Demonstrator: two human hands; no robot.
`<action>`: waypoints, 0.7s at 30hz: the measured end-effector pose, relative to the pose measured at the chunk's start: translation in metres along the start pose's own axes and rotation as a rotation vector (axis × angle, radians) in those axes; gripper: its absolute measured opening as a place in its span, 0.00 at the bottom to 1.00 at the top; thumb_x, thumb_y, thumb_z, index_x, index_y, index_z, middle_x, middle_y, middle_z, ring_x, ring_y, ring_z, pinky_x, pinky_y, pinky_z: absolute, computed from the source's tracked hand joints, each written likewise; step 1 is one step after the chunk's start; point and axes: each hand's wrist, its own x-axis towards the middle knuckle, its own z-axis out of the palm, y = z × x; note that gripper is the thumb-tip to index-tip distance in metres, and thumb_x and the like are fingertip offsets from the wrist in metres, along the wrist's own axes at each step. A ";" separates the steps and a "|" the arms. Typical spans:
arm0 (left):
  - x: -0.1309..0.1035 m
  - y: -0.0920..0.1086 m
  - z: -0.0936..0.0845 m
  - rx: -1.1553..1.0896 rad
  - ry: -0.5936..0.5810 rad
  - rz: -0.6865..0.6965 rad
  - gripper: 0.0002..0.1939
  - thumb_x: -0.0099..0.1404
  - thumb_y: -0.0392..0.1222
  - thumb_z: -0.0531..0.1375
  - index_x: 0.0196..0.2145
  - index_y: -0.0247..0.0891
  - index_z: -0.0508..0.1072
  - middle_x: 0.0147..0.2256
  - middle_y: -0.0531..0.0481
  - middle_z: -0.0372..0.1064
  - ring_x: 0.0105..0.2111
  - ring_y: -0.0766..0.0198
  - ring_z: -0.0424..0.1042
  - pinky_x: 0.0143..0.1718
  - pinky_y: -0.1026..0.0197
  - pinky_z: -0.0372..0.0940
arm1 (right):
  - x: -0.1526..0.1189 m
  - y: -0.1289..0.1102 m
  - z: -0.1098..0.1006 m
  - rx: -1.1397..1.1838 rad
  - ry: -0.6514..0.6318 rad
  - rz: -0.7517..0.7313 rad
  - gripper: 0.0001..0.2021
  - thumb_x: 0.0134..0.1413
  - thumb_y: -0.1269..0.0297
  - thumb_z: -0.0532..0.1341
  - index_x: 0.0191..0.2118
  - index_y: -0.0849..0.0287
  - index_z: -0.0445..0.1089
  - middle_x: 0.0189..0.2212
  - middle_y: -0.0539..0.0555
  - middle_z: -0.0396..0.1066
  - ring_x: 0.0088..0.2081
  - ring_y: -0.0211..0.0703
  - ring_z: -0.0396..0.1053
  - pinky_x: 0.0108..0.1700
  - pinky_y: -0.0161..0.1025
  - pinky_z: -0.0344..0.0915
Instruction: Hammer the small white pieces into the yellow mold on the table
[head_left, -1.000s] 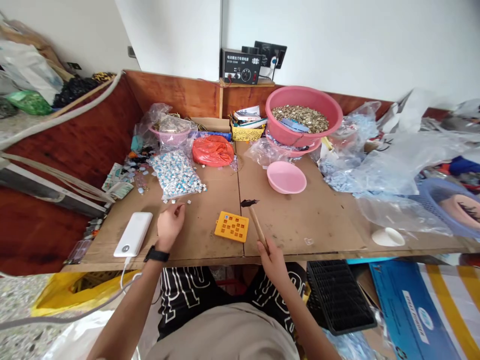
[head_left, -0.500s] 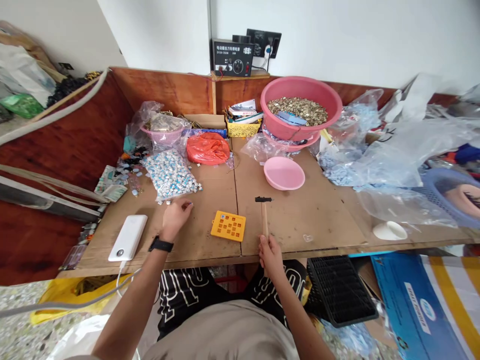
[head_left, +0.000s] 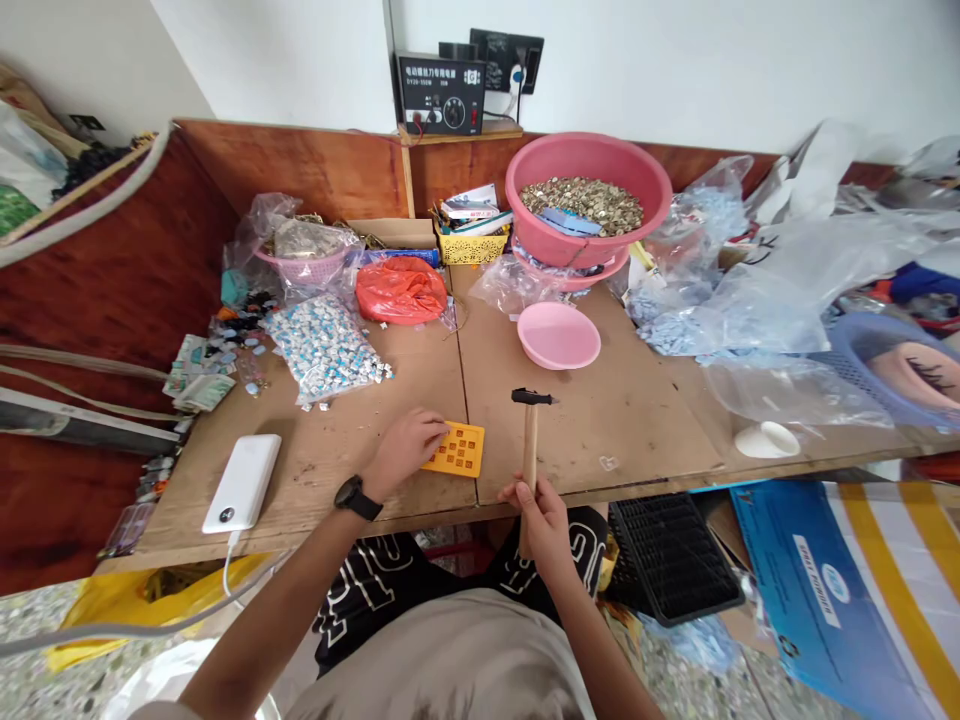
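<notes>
My right hand [head_left: 541, 512] is wrapped round the wooden handle of a small hammer [head_left: 530, 440], whose black head points up over the table. My left hand [head_left: 409, 448], with a black watch on the wrist, reaches over the left part of a yellow plastic tray [head_left: 469, 452] that has rows of small square slots. Its fingers are pinched together at the tray's upper left; whatever they hold is too small or hidden to name. Beyond that hand lies a clear bag of small white and blue pieces [head_left: 330, 345], with a few loose ones at its edge.
A white power bank [head_left: 244, 482] with a cable lies at the left. Behind stand an empty-looking pink bowl [head_left: 559, 336], a big pink basin [head_left: 664, 195] of metal pieces, a red plastic bag [head_left: 401, 290] and a yellow basket [head_left: 471, 248]. A white cup [head_left: 766, 440] lies at the right.
My left hand has moved right, from beside the bag of small pieces to the yellow tray. The hammer stays in my right hand, and the camera view has shifted slightly.
</notes>
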 end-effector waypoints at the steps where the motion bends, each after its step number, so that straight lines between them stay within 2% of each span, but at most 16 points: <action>1: 0.003 0.000 0.002 0.028 -0.018 0.024 0.18 0.83 0.42 0.58 0.51 0.44 0.90 0.53 0.42 0.85 0.54 0.48 0.79 0.61 0.44 0.73 | -0.005 0.000 -0.001 -0.005 0.009 0.007 0.33 0.60 0.28 0.76 0.51 0.55 0.79 0.35 0.56 0.82 0.34 0.51 0.82 0.42 0.51 0.86; 4: 0.008 -0.005 0.004 0.079 -0.049 0.076 0.17 0.82 0.39 0.58 0.51 0.45 0.89 0.53 0.42 0.85 0.53 0.48 0.77 0.61 0.44 0.71 | -0.014 0.004 -0.004 -0.023 0.026 0.038 0.35 0.61 0.26 0.74 0.54 0.54 0.79 0.33 0.53 0.79 0.27 0.46 0.74 0.30 0.47 0.83; 7: 0.011 -0.009 0.002 0.085 -0.048 0.110 0.17 0.82 0.38 0.58 0.51 0.46 0.89 0.51 0.42 0.86 0.52 0.48 0.77 0.60 0.44 0.71 | -0.015 0.009 -0.012 -0.083 0.045 0.027 0.35 0.63 0.26 0.72 0.55 0.54 0.78 0.33 0.52 0.77 0.25 0.44 0.70 0.28 0.44 0.79; 10: 0.010 -0.011 0.007 0.036 0.008 0.111 0.17 0.83 0.39 0.58 0.52 0.44 0.89 0.51 0.41 0.87 0.51 0.48 0.77 0.58 0.44 0.73 | -0.012 0.012 -0.025 -0.302 0.025 -0.059 0.31 0.70 0.29 0.68 0.54 0.55 0.80 0.31 0.52 0.76 0.27 0.45 0.69 0.31 0.42 0.75; 13: 0.007 -0.014 0.015 -0.053 0.092 0.084 0.16 0.83 0.39 0.59 0.52 0.43 0.89 0.53 0.42 0.87 0.50 0.50 0.77 0.57 0.46 0.75 | -0.005 0.011 -0.037 -0.540 -0.063 -0.165 0.26 0.75 0.35 0.64 0.50 0.56 0.81 0.32 0.53 0.78 0.33 0.48 0.73 0.39 0.42 0.73; 16: 0.007 -0.014 0.021 -0.068 0.122 0.072 0.16 0.83 0.39 0.59 0.51 0.43 0.88 0.53 0.43 0.87 0.51 0.50 0.78 0.57 0.45 0.76 | 0.002 0.007 -0.042 -0.670 -0.159 -0.200 0.25 0.78 0.39 0.60 0.48 0.57 0.80 0.31 0.54 0.79 0.33 0.50 0.75 0.40 0.41 0.71; 19: 0.007 -0.012 0.021 0.012 0.144 0.052 0.17 0.83 0.43 0.60 0.59 0.43 0.86 0.58 0.41 0.84 0.57 0.47 0.77 0.62 0.41 0.75 | 0.004 -0.002 -0.038 -0.753 -0.236 -0.234 0.24 0.80 0.41 0.57 0.49 0.57 0.79 0.33 0.56 0.81 0.36 0.53 0.77 0.41 0.42 0.71; 21: 0.003 -0.012 0.021 0.038 0.221 -0.002 0.22 0.80 0.46 0.63 0.67 0.43 0.82 0.64 0.39 0.80 0.63 0.44 0.75 0.68 0.39 0.73 | 0.001 -0.009 -0.031 -0.766 -0.276 -0.272 0.22 0.82 0.43 0.57 0.52 0.56 0.79 0.36 0.57 0.83 0.38 0.54 0.79 0.42 0.42 0.71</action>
